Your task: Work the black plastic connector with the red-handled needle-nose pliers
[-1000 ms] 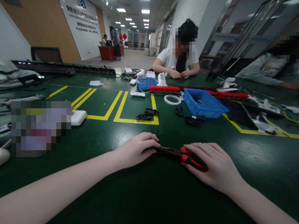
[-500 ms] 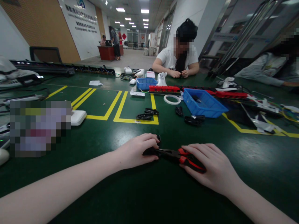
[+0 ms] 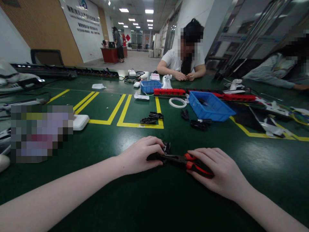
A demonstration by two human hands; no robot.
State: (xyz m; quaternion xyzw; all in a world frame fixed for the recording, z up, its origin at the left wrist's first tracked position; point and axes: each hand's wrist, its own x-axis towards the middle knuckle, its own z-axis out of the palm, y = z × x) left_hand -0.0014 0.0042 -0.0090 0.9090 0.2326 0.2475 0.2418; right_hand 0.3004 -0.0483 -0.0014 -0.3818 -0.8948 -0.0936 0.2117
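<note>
My right hand (image 3: pixel 218 170) is wrapped round the red and black handles of a pair of long-nose pliers (image 3: pixel 199 169). The plier jaws point left and meet a small black part (image 3: pixel 166 148) that my left hand (image 3: pixel 147 153) grips between thumb and fingers, just above the green table (image 3: pixel 145 199). Much of that part is covered by my left fingers, so its exact kind does not show. Similar black parts lie beyond my hands: a pair (image 3: pixel 151 119) at the yellow tape corner, and others (image 3: pixel 200 124) near the blue bin.
A large blue bin (image 3: pixel 212 108) and a smaller blue bin (image 3: pixel 151 87) stand ahead, with a white tape roll (image 3: pixel 178 102) between. Red strips (image 3: pixel 170 91) run behind them. A white box (image 3: pixel 80 122) lies left. Across the table sits a person (image 3: pixel 182 61); another person is at far right.
More of the small black part shows beyond my left fingers, which have shifted slightly. The pliers stay in nearly the same place.
</note>
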